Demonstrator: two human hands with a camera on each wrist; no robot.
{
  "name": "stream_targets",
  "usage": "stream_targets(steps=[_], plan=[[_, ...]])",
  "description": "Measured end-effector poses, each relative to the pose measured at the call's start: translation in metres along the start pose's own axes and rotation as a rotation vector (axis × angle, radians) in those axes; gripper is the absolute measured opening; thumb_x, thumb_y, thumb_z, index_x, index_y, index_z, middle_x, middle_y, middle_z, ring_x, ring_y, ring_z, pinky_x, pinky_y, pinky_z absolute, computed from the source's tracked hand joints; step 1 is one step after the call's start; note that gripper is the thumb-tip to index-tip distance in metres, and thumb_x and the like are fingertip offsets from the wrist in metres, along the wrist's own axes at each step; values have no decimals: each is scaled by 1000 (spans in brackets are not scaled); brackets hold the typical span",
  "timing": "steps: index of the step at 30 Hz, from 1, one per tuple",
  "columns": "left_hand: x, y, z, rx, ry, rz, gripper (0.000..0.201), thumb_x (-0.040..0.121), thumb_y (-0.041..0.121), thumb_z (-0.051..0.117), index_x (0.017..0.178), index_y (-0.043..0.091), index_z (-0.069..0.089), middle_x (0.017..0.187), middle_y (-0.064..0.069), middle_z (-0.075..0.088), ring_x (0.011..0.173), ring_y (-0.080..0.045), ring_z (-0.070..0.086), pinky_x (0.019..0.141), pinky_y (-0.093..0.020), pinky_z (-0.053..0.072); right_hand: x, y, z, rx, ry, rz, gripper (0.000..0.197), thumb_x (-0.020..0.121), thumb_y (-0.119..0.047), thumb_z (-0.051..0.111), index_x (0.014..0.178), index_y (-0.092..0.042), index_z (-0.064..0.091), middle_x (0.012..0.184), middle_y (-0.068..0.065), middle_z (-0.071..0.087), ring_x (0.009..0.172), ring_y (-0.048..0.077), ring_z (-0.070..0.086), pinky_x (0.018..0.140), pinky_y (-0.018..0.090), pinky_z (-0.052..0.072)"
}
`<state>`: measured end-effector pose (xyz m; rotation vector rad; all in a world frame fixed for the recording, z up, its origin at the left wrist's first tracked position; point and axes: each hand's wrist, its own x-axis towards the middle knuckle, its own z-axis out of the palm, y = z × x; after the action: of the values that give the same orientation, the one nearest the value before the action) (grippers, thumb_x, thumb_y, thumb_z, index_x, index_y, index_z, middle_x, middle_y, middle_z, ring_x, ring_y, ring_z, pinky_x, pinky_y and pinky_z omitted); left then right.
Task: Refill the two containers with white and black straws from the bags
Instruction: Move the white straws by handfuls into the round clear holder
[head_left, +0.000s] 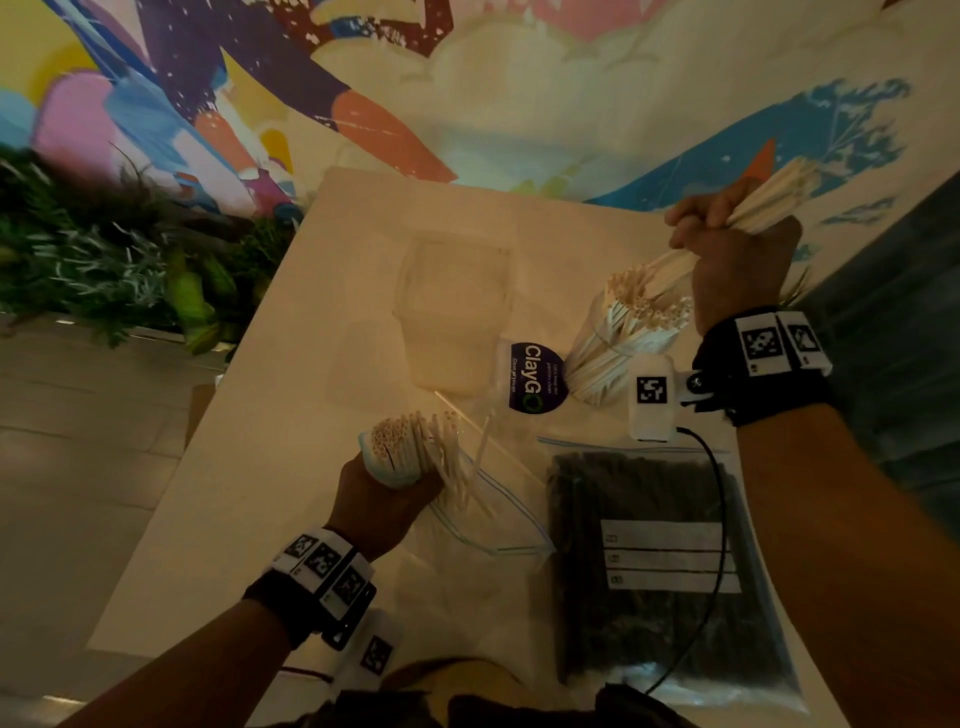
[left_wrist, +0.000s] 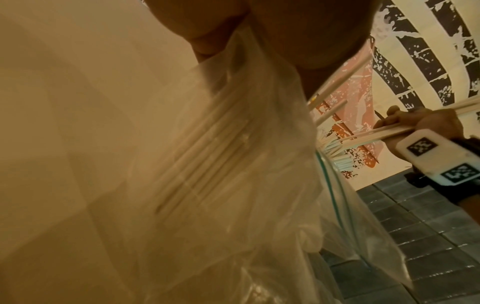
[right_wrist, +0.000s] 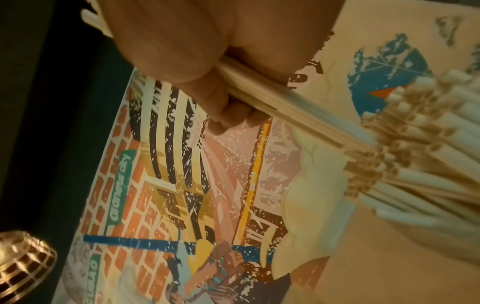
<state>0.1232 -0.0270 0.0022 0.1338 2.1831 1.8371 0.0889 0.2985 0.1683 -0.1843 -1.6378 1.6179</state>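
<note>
- Head view: my right hand (head_left: 732, 260) is clamped around a handful of white straws (head_left: 769, 195), held at a slant with the lower ends meeting the straws already standing in the tilted clear container (head_left: 623, 343) with the purple label. Risk: the lower ends catch on the standing straws, the handful fans out, and strays drop onto the table (head_left: 311, 364).
- Head view: the second container (head_left: 457, 306) stands just beside the first, with nothing that I can make out inside. A hard push on the leaning one could knock either over.
- Head view: my left hand (head_left: 384, 499) grips the clear bag (head_left: 493, 509) bunched around the remaining white straws (head_left: 410, 441), ends pointing up. Several lean loose at the bag mouth and could slide out.
- Head view: the bag of black straws (head_left: 660, 561) lies flat and apparently sealed on the table, under my right forearm.
- Left wrist view: fingers closed on crumpled bag film (left_wrist: 233, 185); thin plastic may slip.
- Right wrist view: blurred, but the fingers (right_wrist: 228, 115) appear wrapped around the handful (right_wrist: 285, 107); a slack grip lets inner straws slide.
</note>
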Motion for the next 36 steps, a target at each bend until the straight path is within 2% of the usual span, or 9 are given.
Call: stream_targets(steps=[5,8,11,14,20,26,29,33,36], plan=[[0,-2,-1,-24,-5,14,49,48,46,78,93,31,65,94,8,71,89,-11,68,80,-38,56,-2,0,0,6,-13,-9,45,67,29,46,62,-16,38,59,6,44,60,15,61,55,27,45],[0,-1,-1,-20,-9,20,49,48,44,80,92,31,65,91,11,71,86,-2,67,80,-36,56,-6,8,-1,-41,-24,44,45,68,29,43,64,-15,36,66,10,44,58,11,60,53,24,44],[0,1,-1,-17,-2,25,44,53,30,82,93,30,64,96,8,68,85,3,66,82,-37,55,-4,9,-3,-33,-16,61,42,67,27,45,63,-15,37,57,4,50,58,13,60,53,25,44],[-1,2,-2,-30,-10,34,45,55,37,88,93,31,64,91,12,69,84,5,65,81,-35,54,0,5,-6,-6,-1,31,40,67,24,47,63,-15,39,52,-10,53,60,15,61,57,30,45],[0,2,-1,-6,-19,41,47,50,42,80,93,34,63,97,11,67,85,7,64,82,-36,54,-2,12,-8,-41,-68,70,41,67,25,44,63,-15,36,61,8,45,60,12,60,52,23,41],[1,1,0,-19,-8,26,49,46,50,76,91,34,64,85,24,70,85,5,65,81,-34,54,9,5,-12,47,-93,88,44,62,26,43,60,-18,45,52,-3,50,60,16,61,53,25,43],[1,0,0,-30,-1,20,50,46,48,77,92,33,64,86,29,69,85,4,65,81,-32,53,4,9,-9,36,-172,82,50,61,23,46,52,-27,52,52,-8,53,62,15,61,52,25,42],[1,-1,-1,-11,8,17,43,51,33,83,90,31,64,84,18,71,83,3,66,80,-34,54,-3,25,-17,5,-289,163,46,61,17,50,51,-28,56,54,-11,56,63,11,63,52,24,44],[2,-1,-1,25,-3,18,40,59,17,85,93,25,65,92,7,68,80,8,65,81,-36,55,-4,37,-23,-17,-304,244,32,58,6,62,52,-25,55,62,8,56,63,17,64,57,25,49]])
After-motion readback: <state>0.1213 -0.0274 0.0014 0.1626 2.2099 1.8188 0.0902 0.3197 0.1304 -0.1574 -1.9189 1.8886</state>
